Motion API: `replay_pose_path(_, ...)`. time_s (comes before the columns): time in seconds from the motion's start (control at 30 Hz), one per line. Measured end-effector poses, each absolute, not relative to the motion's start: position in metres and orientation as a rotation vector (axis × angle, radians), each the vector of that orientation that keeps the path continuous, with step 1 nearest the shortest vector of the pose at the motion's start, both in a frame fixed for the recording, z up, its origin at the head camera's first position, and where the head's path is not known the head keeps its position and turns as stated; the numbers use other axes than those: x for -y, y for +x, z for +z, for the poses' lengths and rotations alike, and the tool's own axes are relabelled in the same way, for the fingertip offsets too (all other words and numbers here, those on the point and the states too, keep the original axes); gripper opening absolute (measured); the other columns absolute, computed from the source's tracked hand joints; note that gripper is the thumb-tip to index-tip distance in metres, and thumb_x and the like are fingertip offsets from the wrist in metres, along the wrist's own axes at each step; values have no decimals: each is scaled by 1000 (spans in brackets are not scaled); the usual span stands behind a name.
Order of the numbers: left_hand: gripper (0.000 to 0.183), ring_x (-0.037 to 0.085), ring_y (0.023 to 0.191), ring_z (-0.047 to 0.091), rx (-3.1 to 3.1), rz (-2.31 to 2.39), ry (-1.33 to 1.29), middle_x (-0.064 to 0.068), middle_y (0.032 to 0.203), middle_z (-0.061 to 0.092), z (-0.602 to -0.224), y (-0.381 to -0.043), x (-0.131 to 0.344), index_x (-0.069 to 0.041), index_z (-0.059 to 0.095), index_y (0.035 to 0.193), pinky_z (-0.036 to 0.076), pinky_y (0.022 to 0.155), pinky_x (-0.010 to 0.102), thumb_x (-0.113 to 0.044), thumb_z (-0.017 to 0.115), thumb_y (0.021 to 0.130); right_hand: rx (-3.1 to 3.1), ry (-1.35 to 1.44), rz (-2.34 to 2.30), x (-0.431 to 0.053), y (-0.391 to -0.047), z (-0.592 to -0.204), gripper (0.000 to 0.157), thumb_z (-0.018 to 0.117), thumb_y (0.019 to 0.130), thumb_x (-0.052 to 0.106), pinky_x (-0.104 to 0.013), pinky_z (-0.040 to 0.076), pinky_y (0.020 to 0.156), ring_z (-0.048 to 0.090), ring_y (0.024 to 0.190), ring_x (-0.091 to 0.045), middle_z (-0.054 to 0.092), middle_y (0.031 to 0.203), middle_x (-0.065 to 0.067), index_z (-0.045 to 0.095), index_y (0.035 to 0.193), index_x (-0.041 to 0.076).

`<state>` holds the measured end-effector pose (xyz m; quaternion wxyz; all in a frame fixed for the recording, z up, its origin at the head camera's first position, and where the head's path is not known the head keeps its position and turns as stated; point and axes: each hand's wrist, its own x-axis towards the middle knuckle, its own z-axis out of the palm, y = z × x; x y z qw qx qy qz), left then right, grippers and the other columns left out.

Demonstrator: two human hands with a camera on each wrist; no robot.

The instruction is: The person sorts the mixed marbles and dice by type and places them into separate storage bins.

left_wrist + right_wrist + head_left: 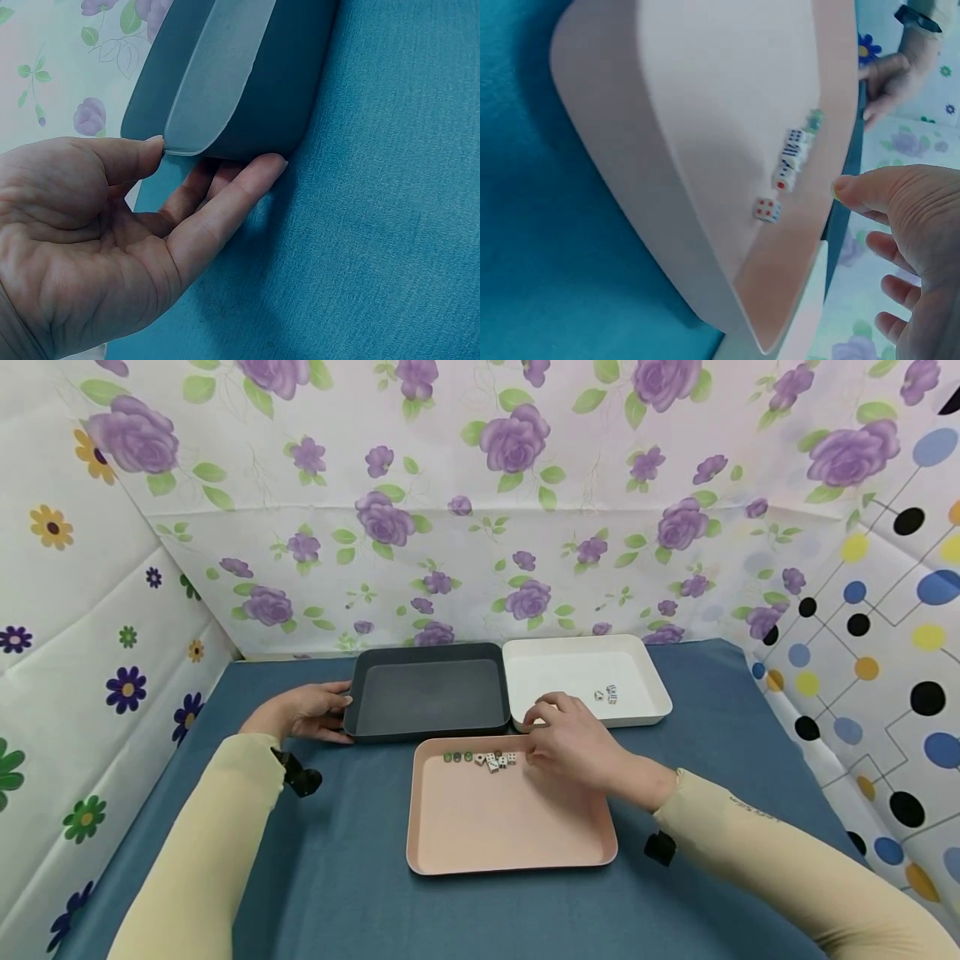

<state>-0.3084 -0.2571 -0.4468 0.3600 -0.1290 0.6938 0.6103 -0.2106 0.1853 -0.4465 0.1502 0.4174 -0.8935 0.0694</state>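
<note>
My left hand (311, 710) touches the left end of the dark grey tray (360, 693). Its thumb meets the rim (184, 152), and the fingers rest along the outer wall, fairly straight. Over the back right of the pink tray (510, 852) hovers my right hand (566, 743), fingers loosely bent, with nothing visible in them. Along that tray's back wall lie several white dice (492, 763) and some green dice (457, 757). In the right wrist view a white die (767, 210) with red and blue dots lies nearest the hand.
The white tray (660, 706) stands at the back right against the dark one, with several small white dice (611, 693) inside. Blue cloth (337, 877) covers the table. Flowered sheets (465, 568) hang behind and at the left, a dotted one at the right.
</note>
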Motion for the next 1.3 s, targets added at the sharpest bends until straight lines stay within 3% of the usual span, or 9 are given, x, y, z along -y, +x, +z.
replay_pose_path(1.3,63,45,145,35,-1794,1582,-350,28,164,21,-447,-309,257,-29,-2,166,54,97,57,-14,32,115,2681,922,410,-167,-261,-412,3,82,90,23,-56,42,102,45,128,-33,63,126,-6,82,92,20)
